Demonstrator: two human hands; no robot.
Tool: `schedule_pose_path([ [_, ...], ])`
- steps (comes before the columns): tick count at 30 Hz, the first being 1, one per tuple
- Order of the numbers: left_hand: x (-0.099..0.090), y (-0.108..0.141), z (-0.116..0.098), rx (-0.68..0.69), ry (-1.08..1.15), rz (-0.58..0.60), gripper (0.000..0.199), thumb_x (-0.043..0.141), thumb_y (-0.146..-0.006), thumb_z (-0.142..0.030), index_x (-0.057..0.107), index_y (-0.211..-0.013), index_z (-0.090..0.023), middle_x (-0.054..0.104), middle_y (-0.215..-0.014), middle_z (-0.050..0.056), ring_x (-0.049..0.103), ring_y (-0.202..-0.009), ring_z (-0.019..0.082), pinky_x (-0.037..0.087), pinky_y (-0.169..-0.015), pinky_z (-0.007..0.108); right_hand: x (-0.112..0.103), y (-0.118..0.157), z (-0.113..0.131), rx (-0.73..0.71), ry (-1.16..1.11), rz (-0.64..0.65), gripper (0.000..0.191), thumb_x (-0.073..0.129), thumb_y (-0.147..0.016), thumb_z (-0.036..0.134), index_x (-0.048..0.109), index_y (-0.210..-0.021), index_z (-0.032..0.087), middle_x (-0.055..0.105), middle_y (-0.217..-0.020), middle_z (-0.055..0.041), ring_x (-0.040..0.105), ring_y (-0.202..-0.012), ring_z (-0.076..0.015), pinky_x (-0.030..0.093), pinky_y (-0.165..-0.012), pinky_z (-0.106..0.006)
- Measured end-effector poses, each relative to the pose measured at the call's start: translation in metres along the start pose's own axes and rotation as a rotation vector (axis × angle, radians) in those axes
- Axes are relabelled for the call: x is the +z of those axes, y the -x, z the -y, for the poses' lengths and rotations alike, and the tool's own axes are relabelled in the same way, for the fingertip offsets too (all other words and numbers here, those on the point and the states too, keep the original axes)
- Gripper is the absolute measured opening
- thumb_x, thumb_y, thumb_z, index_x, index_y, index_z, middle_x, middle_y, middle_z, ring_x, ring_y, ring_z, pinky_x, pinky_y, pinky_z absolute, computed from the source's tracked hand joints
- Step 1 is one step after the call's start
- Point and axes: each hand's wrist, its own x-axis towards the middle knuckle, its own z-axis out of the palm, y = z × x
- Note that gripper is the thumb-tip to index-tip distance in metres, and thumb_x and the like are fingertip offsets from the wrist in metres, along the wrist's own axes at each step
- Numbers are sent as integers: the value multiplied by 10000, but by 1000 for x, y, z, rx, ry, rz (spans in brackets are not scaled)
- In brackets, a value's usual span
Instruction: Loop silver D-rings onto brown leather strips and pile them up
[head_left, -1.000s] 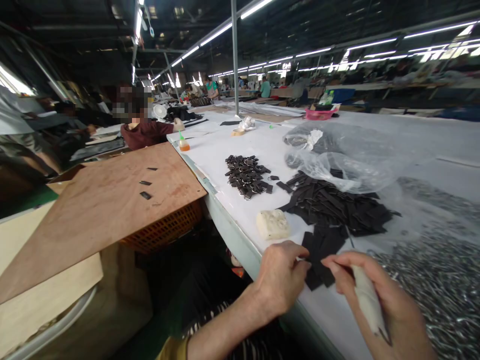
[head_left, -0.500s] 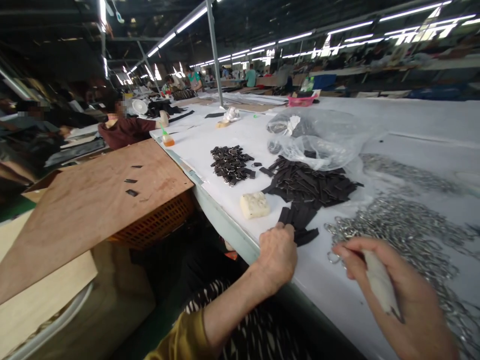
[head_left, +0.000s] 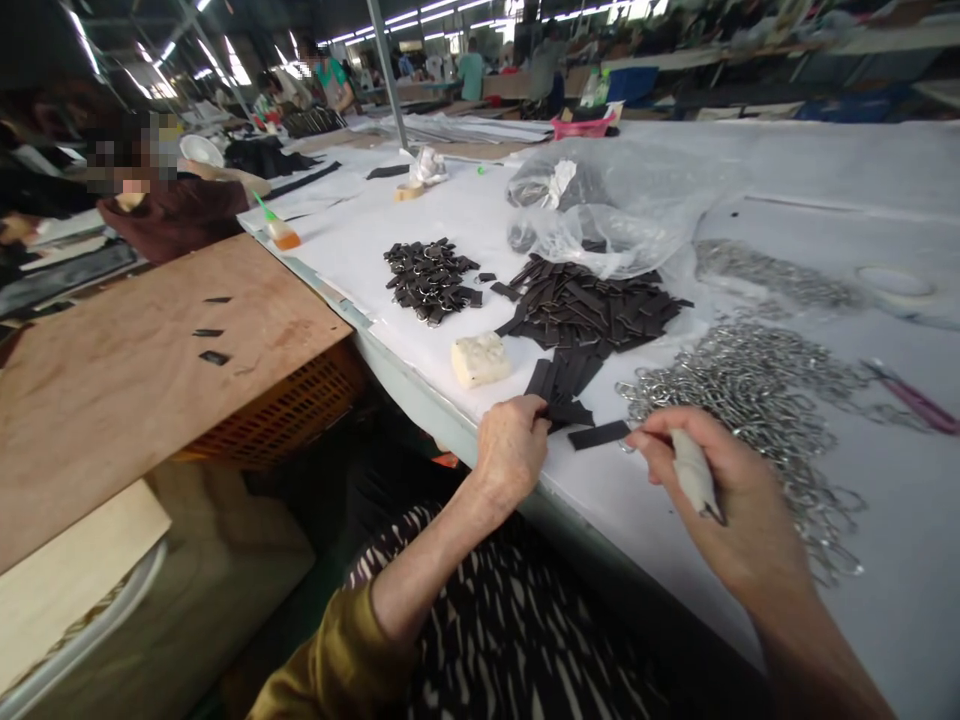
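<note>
My left hand point(head_left: 514, 450) is closed at the table's near edge. Its fingertips meet the small front heap of black fabric strips point(head_left: 555, 382); what they pinch is hidden. My right hand point(head_left: 724, 490) carries a slim pointed tool with a white-wrapped handle point(head_left: 694, 472), lying across the palm. Thumb and forefinger of that hand are pinched at the end of a single black strip point(head_left: 598, 435), with a metal ring point(head_left: 626, 447) beside them. Just beyond is a pile of silver metal rings point(head_left: 750, 385). Left of the strips sits a cream-coloured block point(head_left: 480, 360).
Strips with rings attached point(head_left: 431, 280) form a pile beyond the block. Behind the larger strip heap point(head_left: 592, 305) lies a clear plastic bag point(head_left: 615, 215). Pink-handled snips point(head_left: 915, 395) rest at right. A co-worker point(head_left: 176, 215) sits left, past a wooden board point(head_left: 172, 370).
The camera view has shifted, so the table appears higher and further left. A single black strip now extends from my right fingertips, where a ring showed before. My left hand stays by the strips.
</note>
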Motion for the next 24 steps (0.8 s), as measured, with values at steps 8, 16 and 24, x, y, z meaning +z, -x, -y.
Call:
schedule_pose_path([
  [8, -5, 3, 2, 46, -21, -98, 219, 449, -823, -157, 663, -845, -197, 631, -925, 32, 605, -816, 163, 438, -743, 256, -3, -3, -4, 43, 61, -35, 142, 556, -804, 358, 568, -832, 219, 535, -582, 32, 461, -502, -109, 364, -480, -233],
  [16, -7, -4, 9, -209, 611, -44, 30, 555, -722, -187, 582, -727, -175, 465, -488, -64, 412, -416, 71, 351, -454, 200, -3, 0, -2, 51, 90, -43, 158, 559, -806, 378, 570, -850, 228, 556, -596, 34, 484, -524, -114, 371, -494, -230],
  [24, -3, -5, 8, -414, 1187, 195, 117, 612, -665, -159, 526, -743, -153, 451, -408, -72, 385, -310, 74, 311, -320, 188, 6, 2, -2, 0, 52, 13, 140, 543, -826, 360, 562, -855, 224, 531, -595, 41, 463, -519, -101, 367, -500, -219],
])
